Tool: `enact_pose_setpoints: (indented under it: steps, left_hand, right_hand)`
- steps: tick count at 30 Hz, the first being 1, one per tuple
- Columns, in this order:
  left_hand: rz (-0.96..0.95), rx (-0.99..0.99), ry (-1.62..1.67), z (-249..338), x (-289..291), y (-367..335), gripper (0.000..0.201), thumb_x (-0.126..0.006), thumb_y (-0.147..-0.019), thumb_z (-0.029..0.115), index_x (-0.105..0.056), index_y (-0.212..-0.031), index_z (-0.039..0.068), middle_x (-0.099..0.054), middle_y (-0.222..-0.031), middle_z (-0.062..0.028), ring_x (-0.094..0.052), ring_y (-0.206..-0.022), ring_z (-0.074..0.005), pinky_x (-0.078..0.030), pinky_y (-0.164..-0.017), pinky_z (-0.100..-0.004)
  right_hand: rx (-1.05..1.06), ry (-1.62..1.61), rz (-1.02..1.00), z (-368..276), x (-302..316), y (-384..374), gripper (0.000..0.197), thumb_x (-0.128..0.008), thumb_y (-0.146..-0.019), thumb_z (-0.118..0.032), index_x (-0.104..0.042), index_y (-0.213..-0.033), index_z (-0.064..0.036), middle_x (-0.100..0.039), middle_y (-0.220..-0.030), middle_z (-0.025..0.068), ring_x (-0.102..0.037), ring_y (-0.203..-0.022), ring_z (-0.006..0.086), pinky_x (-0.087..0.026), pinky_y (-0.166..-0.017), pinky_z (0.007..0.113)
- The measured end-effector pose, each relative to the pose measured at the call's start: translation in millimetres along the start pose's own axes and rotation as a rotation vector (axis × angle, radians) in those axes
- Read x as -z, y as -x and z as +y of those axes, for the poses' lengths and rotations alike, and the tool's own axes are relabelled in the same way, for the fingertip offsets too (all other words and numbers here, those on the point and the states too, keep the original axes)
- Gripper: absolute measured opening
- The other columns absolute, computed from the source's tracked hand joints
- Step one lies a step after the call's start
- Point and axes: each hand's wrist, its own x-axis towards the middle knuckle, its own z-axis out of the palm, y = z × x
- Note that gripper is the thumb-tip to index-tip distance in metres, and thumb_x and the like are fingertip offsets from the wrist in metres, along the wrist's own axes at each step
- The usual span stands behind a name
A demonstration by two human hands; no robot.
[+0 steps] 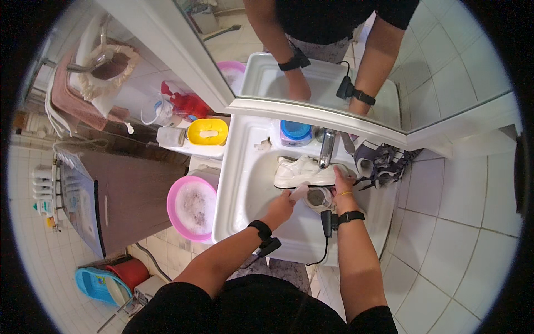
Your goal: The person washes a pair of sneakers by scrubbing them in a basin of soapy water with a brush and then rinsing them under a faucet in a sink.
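Observation:
A white sneaker (303, 172) lies on its side in the white sink (221, 222), below the tap. My right hand (343, 186) is closed on its right end, the thumb showing on top. Closed around a pale pinkish, flat-looking piece (299, 192), my left hand (280, 209) brings it against the sneaker's near, sole edge. Whether that piece is a brush or a soap bar is unclear. Nearer me, a second white shoe (318, 198) shows its opening, partly hidden by my right hand and wrist.
The metal tap (327, 147) juts over the sink, beside a blue-lidded tub (296, 132). Dark patterned shoes (384, 161) rest on the right rim. Left stand a pink basin (171, 206) of suds and a yellow soap box (207, 126). A mirror (434, 61) rises behind.

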Motion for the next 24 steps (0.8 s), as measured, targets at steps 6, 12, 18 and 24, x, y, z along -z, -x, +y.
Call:
enact_pose_setpoints:
  steps: [6, 12, 18, 24]
  left_hand:
    - [0.212, -0.112, 0.036, 6, 30, 42, 0.043, -0.066, -0.09, 0.023, -0.046, -0.12, 0.001, -0.066, -0.097, -0.027, -0.064, -0.093, -0.0448, -0.049, -0.078, -0.0519]
    - [0.148, -0.053, 0.201, 31, 37, 31, 0.049, -0.063, -0.094, 0.029, -0.043, -0.126, 0.0, -0.061, -0.09, -0.0185, -0.058, -0.072, -0.0307, -0.046, -0.06, -0.0413]
    - [0.166, -0.178, 0.378, 51, 48, 9, 0.05, -0.058, -0.098, 0.032, -0.039, -0.135, 0.004, -0.053, -0.074, -0.0034, -0.043, -0.046, -0.0103, -0.037, -0.038, -0.0283]
    - [0.183, -0.314, 0.293, 34, 45, -9, 0.06, -0.06, -0.098, 0.04, -0.042, -0.141, 0.001, -0.06, -0.081, -0.007, -0.056, -0.067, -0.0125, -0.048, -0.06, -0.0278]
  right_hand:
    - [-0.159, -0.258, -0.079, -50, 2, 71, 0.086, -0.081, -0.072, -0.022, -0.029, -0.14, -0.0164, -0.046, -0.133, 0.0135, -0.055, -0.107, 0.0317, -0.054, -0.073, 0.047]
    - [-0.074, -0.278, -0.085, -42, 28, 100, 0.086, -0.08, -0.069, -0.016, -0.024, -0.134, -0.0186, -0.046, -0.128, 0.0153, -0.056, -0.103, 0.0305, -0.055, -0.069, 0.047]
    - [-0.017, -0.242, -0.185, -46, 49, 150, 0.08, -0.075, -0.069, -0.007, -0.023, -0.129, -0.0148, -0.043, -0.125, 0.0165, -0.056, -0.104, 0.0311, -0.054, -0.059, 0.044]
    - [0.343, -0.173, -0.208, -24, 56, 167, 0.074, -0.073, -0.065, -0.007, -0.041, -0.131, -0.0064, -0.051, -0.126, 0.0169, -0.062, -0.096, 0.0285, -0.056, -0.051, 0.029]
